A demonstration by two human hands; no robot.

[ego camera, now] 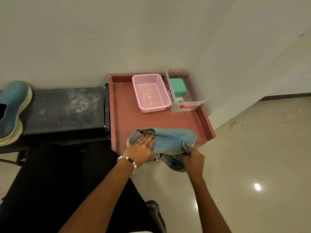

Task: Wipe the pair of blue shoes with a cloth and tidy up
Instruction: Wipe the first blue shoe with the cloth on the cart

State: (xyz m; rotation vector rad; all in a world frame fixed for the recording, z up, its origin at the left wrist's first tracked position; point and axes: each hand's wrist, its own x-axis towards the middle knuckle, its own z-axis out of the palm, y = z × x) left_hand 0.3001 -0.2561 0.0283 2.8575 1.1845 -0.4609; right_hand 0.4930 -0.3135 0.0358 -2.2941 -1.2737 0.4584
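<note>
Left hand (140, 149) flat on blue shoe (170, 139), fingers straight, pinning it at the red tabletop's (127, 118) 6 o'clock edge. Right hand (193, 161) clenches striped cloth (175, 161) against the toe sole, likely for scrubbing leverage. Second shoe (14, 110) parked at 9 o'clock.

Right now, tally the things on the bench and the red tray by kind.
Blue shoes: 2, one on the black bench, one on the red tray
Cloth: 1
Pink basket: 1
Clear box: 1
Teal case inside the clear box: 1
Total: 6
</note>
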